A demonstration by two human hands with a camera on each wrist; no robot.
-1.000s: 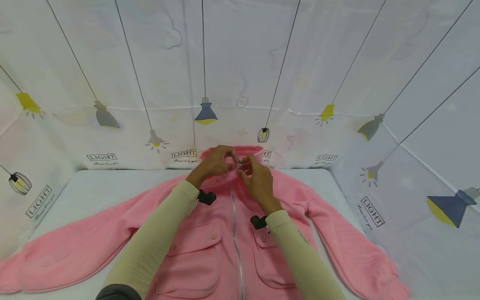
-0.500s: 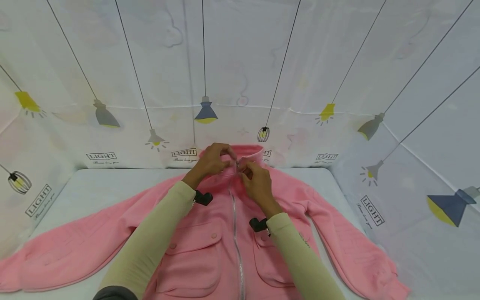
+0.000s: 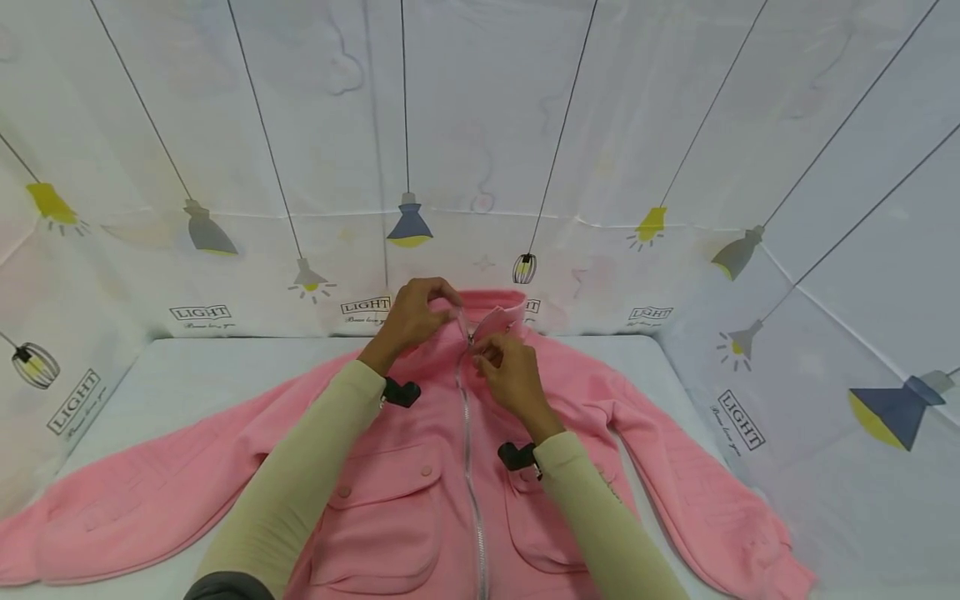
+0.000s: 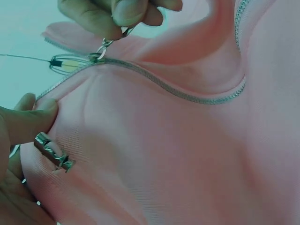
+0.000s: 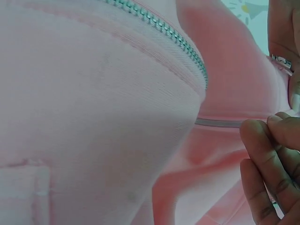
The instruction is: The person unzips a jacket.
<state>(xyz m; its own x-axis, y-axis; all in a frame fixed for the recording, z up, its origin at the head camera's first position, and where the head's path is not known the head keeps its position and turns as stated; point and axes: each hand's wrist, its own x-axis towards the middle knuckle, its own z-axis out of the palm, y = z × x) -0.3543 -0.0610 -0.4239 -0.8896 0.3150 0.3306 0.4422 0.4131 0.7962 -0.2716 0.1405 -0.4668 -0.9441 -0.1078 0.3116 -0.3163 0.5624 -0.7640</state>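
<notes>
A pink jacket [image 3: 390, 533] lies front up with its sleeves spread and a metal zipper [image 3: 468, 454] down its middle. At the raised collar, my left hand [image 3: 416, 317] pinches one front edge between thumb and fingers. My right hand [image 3: 513, 375] pinches the zipper pull [image 4: 104, 46], just below the collar's top. Above the slider [image 4: 97, 58], the two toothed edges stand apart, and one collar corner [image 3: 491, 321] folds outward. Beside my left thumb in the left wrist view, a small metal fitting [image 4: 54, 152] sits on the collar.
The jacket rests on a white table [image 3: 225, 367]. A white wall covering [image 3: 480, 125] printed with hanging lamps rises directly behind the collar and along both sides. Flapped pockets [image 3: 382, 517] lie below the forearms, and the sleeves [image 3: 697, 492] stretch outward.
My right hand has moved down with the zipper pull, and the collar's top edges have parted. My left hand has shifted slightly up and left, still gripping the collar.
</notes>
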